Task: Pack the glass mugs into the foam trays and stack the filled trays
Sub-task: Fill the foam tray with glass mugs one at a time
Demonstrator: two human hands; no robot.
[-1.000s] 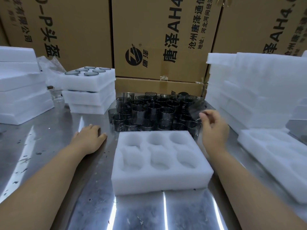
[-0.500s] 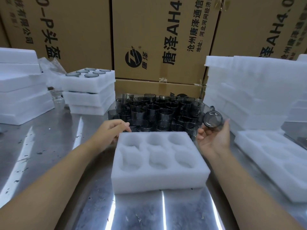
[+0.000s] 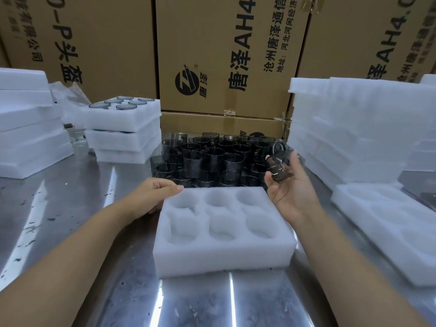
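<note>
**Steel table** (image 3: 70,208): bears everything listed. The surface is hard, so a dropped glass would likely chip or shatter.

**Empty-tray stack** (image 3: 354,128), right: an uneven pile near the right arm. A wide elbow swing could topple it.

**Filled stack** (image 3: 122,128), far left: three trays, the top one showing mug rims. It is well apart from both hands.

**Foam tray** (image 3: 224,251), near centre: six pockets, all empty. It is light and may slide when a mug is pressed in.

**Loose mugs** (image 3: 212,159), far centre: crowded just beyond the tray's far edge. A careless reach could knock them together.

**Left hand** (image 3: 153,197): fingers lightly bent, resting at the tray's far-left corner and gripping nothing.

**Right hand** (image 3: 292,194): palm up, fingers curled round the held mug (image 3: 279,166). The mug is tilted, by the tray's far-right corner. So loose a cradle risks a slip.
</note>
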